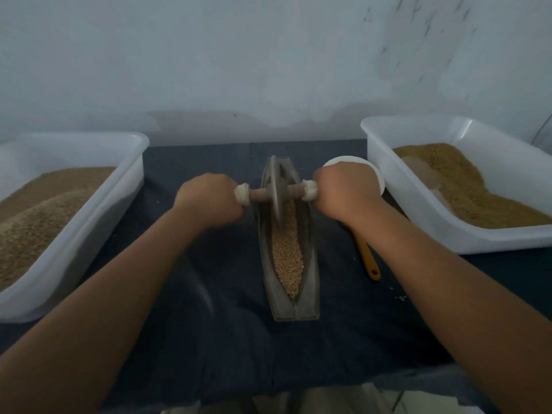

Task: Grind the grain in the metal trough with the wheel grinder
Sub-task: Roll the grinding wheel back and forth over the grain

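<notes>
A long boat-shaped metal trough (310, 282) lies lengthwise on the dark cloth, running away from me. Pale grain (287, 255) fills its groove from the middle to the near end. The wheel grinder's metal disc (277, 198) stands upright in the groove at the far half of the trough, on a wooden axle with white-wrapped ends. My left hand (209, 198) is closed around the left end of the axle. My right hand (343, 189) is closed around the right end. Both arms reach forward on either side of the trough.
A white plastic tub (98, 213) of brown grain stands at the left, another white tub (418, 210) of brown meal at the right. A white bowl (378, 174) sits behind my right hand. A yellow-handled tool (369, 259) lies right of the trough. A pale wall closes the back.
</notes>
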Motion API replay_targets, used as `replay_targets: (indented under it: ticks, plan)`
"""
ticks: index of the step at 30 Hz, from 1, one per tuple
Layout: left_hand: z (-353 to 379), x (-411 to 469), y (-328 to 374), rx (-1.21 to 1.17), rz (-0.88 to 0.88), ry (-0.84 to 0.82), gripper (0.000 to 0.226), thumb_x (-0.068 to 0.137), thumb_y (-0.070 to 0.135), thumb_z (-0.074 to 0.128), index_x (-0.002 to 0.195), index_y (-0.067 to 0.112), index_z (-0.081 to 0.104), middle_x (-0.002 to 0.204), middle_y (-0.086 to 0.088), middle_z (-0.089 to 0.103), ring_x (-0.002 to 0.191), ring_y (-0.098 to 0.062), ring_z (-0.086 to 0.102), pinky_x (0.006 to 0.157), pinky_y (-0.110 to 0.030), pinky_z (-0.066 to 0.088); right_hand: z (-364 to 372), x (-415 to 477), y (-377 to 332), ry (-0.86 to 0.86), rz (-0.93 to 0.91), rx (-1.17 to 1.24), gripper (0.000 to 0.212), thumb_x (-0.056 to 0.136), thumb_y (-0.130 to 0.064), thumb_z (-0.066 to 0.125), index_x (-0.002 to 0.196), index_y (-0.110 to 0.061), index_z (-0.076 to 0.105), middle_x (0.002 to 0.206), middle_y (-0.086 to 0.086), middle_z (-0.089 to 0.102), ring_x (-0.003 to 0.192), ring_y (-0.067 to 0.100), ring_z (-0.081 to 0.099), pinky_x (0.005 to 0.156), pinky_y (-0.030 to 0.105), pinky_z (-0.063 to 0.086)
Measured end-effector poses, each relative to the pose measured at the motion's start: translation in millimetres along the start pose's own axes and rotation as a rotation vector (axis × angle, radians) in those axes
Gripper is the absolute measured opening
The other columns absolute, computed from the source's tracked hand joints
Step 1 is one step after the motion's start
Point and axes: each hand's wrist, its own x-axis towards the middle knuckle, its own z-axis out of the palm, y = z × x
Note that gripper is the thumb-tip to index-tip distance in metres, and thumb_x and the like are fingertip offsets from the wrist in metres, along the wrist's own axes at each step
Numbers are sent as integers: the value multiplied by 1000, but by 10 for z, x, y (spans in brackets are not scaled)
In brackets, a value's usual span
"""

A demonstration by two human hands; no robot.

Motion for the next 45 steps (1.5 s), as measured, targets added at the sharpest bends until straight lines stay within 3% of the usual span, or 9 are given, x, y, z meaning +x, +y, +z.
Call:
replay_targets:
  ticks: [3,7,12,17,23,26,32,40,45]
  plan:
    - [45,-398,-52,24,90,6,30,76,51,55,64,24,55,64,9,59,59,-15,58,54,-30,46,-60,-346,91,-74,-95,9,14,97,-33,60,85,-28,65,88,-4,67,82,18,65,75,38,55]
    - [23,-810,-139,44,200,41,35,70,60,43,60,28,51,52,12,53,48,-7,50,45,-24,32,-128,-762,278,-251,-195,36,23,84,-52,62,69,-37,58,65,-11,61,58,1,56,48,23,33]
    - [-68,-319,33,91,61,52,27,76,51,56,68,26,57,68,8,60,63,-19,60,60,-31,50,34,-214,191,9,-53,-26,35,94,-54,55,68,-29,58,70,-7,61,66,13,60,65,36,54]
    - [-138,8,89,95,10,35,24,80,46,60,71,23,61,71,4,62,64,-21,60,63,-33,52,154,61,189,130,-9,8,38,98,-45,59,66,-28,49,69,-4,57,67,17,59,69,36,54]
    - [-19,-659,-76,123,221,121,37,74,62,46,60,29,52,53,13,51,48,-8,51,46,-23,33,131,-749,431,-51,-206,114,31,77,-66,49,70,-36,54,60,-13,57,54,1,53,47,26,36]
    - [-61,-592,-73,164,263,133,34,74,60,48,58,30,51,50,13,49,46,-7,48,46,-21,30,135,-695,512,-179,-201,171,31,68,-69,47,76,-42,60,63,-14,62,57,0,58,49,26,43]
    - [-79,71,42,122,26,98,29,82,48,62,66,24,59,67,5,60,60,-18,58,60,-31,49,315,120,345,234,-45,-38,47,103,-58,45,68,-27,56,63,-7,53,59,12,53,57,31,39]
    - [12,-661,-151,59,246,50,35,67,60,44,58,27,51,51,11,51,48,-5,49,44,-22,32,140,-649,489,-135,-180,113,32,74,-65,51,67,-36,60,65,-15,65,52,2,58,46,24,37]
    - [-25,-262,-55,145,138,54,32,75,53,57,62,24,55,61,9,57,56,-17,56,53,-28,43,226,-308,371,28,-101,18,35,88,-60,54,69,-31,58,65,-9,60,60,8,56,54,29,41]
